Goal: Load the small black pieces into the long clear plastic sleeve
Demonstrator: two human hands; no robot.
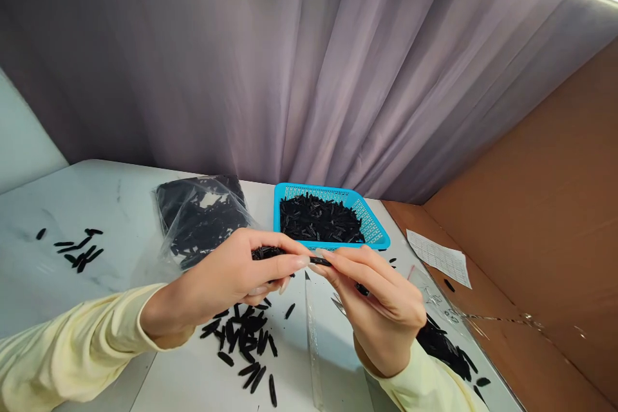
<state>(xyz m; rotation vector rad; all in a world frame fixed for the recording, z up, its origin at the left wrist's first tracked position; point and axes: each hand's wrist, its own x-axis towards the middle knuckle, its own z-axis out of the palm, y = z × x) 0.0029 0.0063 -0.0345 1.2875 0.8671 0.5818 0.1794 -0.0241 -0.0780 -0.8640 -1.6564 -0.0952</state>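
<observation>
Background: I see one grey-purple curtain (pixel 193 45) behind a pale marbled table (pixel 130 199), with brown board (pixel 545 206) on the right.
Left hand: my left hand (pixel 239 270) pinches one end of a slim black piece (pixel 319 261) between thumb and finger.
Right hand: my right hand (pixel 383 299) grips the other end, its fingertips closed and meeting the left's.
Black piece: one, held lengthwise above the table, in front of the basket.
Under the fingers: more black shows by each hand; whether gripped or lying behind, I can't tell.
Tools: one clear strip (pixel 313 347) with a dark pointed tip, and silver tips (pixel 338 304) half hidden by my right hand.
Pile: black pieces (pixel 246 335) below my left hand, too tangled to count.
Basket: one, blue (pixel 277 212), holding many black pieces.
Bag: one, clear plastic (pixel 203 222), dark contents.
Far left: roughly nine loose pieces (pixel 81 257).
Right: one dark heap (pixel 444 347).
Writing: one gridded paper (pixel 438 257), print too small to read.
</observation>
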